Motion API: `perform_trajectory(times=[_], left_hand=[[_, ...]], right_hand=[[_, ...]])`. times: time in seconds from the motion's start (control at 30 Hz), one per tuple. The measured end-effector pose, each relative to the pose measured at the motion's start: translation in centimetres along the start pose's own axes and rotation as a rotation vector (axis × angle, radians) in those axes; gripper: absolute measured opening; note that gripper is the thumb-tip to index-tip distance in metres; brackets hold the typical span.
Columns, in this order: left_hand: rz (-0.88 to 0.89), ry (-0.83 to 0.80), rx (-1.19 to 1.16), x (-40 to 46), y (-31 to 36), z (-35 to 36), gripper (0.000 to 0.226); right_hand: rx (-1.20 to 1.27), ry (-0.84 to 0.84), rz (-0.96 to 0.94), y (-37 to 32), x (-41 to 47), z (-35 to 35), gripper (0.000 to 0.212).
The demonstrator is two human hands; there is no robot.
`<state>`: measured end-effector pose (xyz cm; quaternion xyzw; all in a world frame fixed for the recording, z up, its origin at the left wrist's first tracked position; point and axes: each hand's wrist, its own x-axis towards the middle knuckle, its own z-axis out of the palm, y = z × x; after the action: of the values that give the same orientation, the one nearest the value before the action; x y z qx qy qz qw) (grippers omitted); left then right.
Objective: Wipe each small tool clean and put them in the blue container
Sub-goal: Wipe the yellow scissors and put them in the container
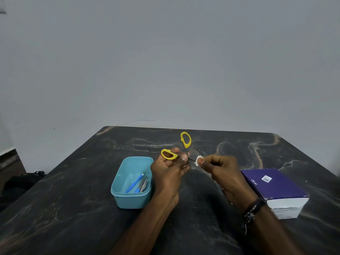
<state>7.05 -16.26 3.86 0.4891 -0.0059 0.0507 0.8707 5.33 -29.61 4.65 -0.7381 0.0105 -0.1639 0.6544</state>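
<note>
Left hand: my left hand (170,169) grips the scissors (181,150) at the pivot, fingers curled round one handle, above the table (73,208).
Blue container: rounded light-blue plastic tub (131,196), just left of my left hand; inside I see small tools (138,184), one with a slim blue handle, others grey metal.
Scissors: small pair, two yellow D-shaped plastic loops spread wide apart, thin dark blades pointing right towards the wipe.
Wipe: small white pad (199,160) touching the blade.
Right hand: my right hand (223,172) pinches the wipe between thumb and fingers; dark beaded band on the wrist.
Box: purple-topped carton (276,188), white side, lying right of my right wrist.
Table: dark, glossy, marble-veined.
</note>
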Motion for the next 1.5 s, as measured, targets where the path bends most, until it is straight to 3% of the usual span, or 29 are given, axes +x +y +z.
perform_trajectory(times=[0.17, 0.5, 0.87, 1.13, 1.5], left_hand=[[0.007, 0.011, 0.055, -0.1, -0.2, 0.0, 0.025], [0.044, -0.07, 0.125, -0.5, -0.5, 0.2, 0.027], [0.043, -0.134, 0.186, -0.4, -1.0, 0.1, 0.03], [0.065, -0.141, 0.209, -0.6, -0.9, 0.1, 0.029], [0.086, -0.088, 0.182, -0.1, -1.1, 0.1, 0.022]], right_hand=[[0.014, 0.143, -0.115, 0.4, 0.5, -0.1, 0.013], [-0.05, -0.002, -0.136, 0.1, -0.1, 0.6, 0.017], [0.081, 0.016, -0.033, -0.1, -0.3, 0.5, 0.011], [0.023, -0.092, 0.014, -0.8, -0.6, 0.5, 0.017], [-0.001, 0.014, -0.005, 0.0, -0.2, 1.0, 0.023]])
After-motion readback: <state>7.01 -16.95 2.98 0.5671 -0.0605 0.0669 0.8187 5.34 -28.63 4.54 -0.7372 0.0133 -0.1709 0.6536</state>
